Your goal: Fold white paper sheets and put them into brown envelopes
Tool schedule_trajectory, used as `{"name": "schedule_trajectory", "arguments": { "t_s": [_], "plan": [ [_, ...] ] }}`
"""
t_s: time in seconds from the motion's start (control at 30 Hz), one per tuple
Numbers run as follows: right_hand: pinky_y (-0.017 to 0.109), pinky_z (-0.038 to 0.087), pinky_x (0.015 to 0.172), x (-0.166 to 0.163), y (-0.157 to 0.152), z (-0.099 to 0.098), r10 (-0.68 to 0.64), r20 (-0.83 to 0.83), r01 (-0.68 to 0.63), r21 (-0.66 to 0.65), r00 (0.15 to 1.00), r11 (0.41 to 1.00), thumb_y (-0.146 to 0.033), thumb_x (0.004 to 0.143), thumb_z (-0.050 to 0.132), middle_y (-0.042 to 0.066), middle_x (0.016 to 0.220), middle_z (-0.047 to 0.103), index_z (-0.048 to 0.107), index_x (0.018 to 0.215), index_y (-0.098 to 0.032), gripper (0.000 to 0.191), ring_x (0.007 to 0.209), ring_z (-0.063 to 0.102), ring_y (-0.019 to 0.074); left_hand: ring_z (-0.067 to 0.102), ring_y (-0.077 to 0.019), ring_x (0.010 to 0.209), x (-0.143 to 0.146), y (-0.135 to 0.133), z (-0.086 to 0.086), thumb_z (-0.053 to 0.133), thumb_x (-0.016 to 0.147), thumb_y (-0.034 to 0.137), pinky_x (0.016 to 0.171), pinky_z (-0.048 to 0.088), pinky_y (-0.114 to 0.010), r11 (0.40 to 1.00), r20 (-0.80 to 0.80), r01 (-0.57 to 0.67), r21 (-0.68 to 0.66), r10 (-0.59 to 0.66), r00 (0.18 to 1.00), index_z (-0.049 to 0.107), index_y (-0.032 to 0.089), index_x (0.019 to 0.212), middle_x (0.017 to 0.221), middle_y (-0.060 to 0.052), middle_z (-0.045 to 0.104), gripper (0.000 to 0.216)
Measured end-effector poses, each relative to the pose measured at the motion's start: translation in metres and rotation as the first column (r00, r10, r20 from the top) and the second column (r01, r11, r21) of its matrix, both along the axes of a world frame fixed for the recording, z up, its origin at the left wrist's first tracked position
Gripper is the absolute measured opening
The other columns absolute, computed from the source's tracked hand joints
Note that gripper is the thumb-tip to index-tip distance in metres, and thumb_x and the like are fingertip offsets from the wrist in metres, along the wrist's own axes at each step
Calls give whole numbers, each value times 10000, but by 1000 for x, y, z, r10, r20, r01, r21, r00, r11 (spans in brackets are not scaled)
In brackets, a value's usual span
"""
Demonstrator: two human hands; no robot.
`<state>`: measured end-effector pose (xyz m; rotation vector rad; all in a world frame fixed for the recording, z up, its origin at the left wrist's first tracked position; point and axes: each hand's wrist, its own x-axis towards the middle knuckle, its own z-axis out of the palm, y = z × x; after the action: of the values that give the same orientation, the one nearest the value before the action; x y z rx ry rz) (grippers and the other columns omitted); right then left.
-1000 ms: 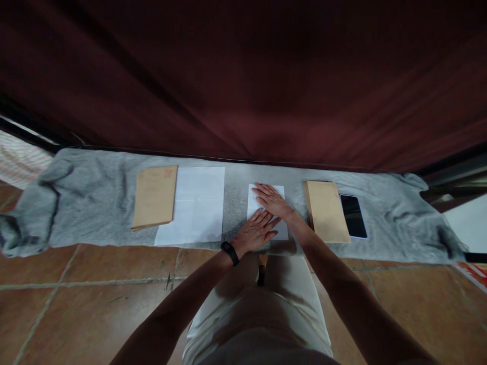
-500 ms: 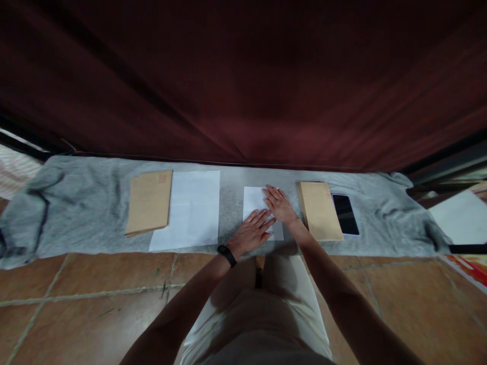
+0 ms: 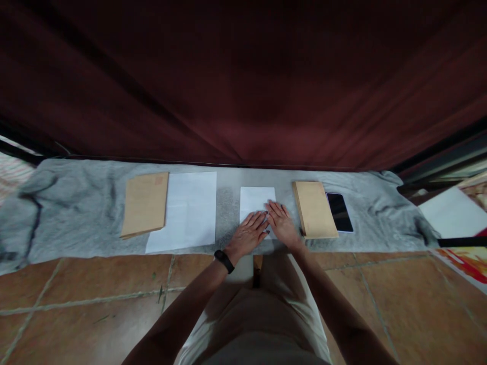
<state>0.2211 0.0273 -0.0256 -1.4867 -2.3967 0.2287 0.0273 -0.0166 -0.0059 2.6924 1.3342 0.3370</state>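
Observation:
A small white sheet of paper (image 3: 255, 196), which looks folded, lies on the grey cloth in front of me. Flat on its lower left part rests my left hand (image 3: 248, 235), fingers stretched out, a black band on the wrist. My right hand (image 3: 280, 223) presses on its right edge with fingers extended, close beside the left fingertips. To the left, larger white paper (image 3: 193, 210) lies partly under a stack of brown envelopes (image 3: 145, 204). Another stack of brown envelopes (image 3: 315, 210) sits to the right of my right hand.
A dark-screened phone (image 3: 340, 213) lies beside the right-hand envelopes. The grey cloth (image 3: 376, 218) covers the long narrow surface and is wrinkled at both ends. Behind it hangs a dark red curtain (image 3: 243, 101). Brown floor tiles (image 3: 106, 289) lie below the front edge.
My right hand has slid down the paper's right side toward me, uncovering its upper right corner. My left hand stays on the paper. The whole view has shifted slightly.

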Motion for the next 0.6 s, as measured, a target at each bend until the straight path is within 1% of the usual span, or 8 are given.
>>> {"name": "schedule_trajectory", "arguments": {
  "t_s": [0.07,0.13,0.23,0.33,0.43,0.6],
  "plan": [
    [483,240,1252,-2,-8,0,-10,37,10,6,999,1000,-336,1095,298,76,1628,391,435,1549,-197,494,1514,345,234,340,-247,1520,-1,-5,-1,395,1061,389,1274,232,-462,1000,-9,-11,9,11,1000,511,179,1472,1587,-110,464,476],
    [494,241,1247,-3,-11,1,-27,58,26,18,998,999,-334,1096,298,84,1635,375,416,1560,-192,499,1513,346,248,334,-236,1524,-4,-11,-1,386,1064,390,1274,238,-459,1000,-16,-8,13,8,1000,470,196,1504,1606,-92,440,488],
    [501,251,1239,-4,-12,1,-28,73,25,39,997,999,-338,1093,311,99,1643,352,395,1571,-182,510,1509,352,261,319,-218,1530,-11,-22,2,371,1068,408,1273,250,-442,1000,-25,-13,14,13,1000,398,216,1550,1632,-75,398,520],
    [501,261,1233,-5,-11,0,-34,81,29,63,996,998,-350,1090,325,105,1645,348,384,1576,-180,519,1508,353,268,307,-217,1535,-19,-34,3,370,1065,435,1273,260,-432,999,-28,-41,18,42,999,394,214,1552,1644,-74,375,535],
    [506,265,1228,-6,-12,-1,-56,91,49,82,994,995,-371,1086,349,107,1643,352,380,1579,-182,529,1499,365,279,277,-228,1546,-26,-46,2,393,1053,464,1274,266,-437,997,-29,-68,32,69,997,378,200,1560,1654,-89,348,572],
    [508,267,1220,-5,-15,-3,-81,98,71,109,992,991,-372,1081,372,114,1634,371,390,1573,-168,532,1483,387,293,218,-261,1562,-36,-62,-6,444,1031,478,1276,259,-458,992,-47,-110,55,113,993,283,130,1594,1668,-149,291,681]
  ]
}}
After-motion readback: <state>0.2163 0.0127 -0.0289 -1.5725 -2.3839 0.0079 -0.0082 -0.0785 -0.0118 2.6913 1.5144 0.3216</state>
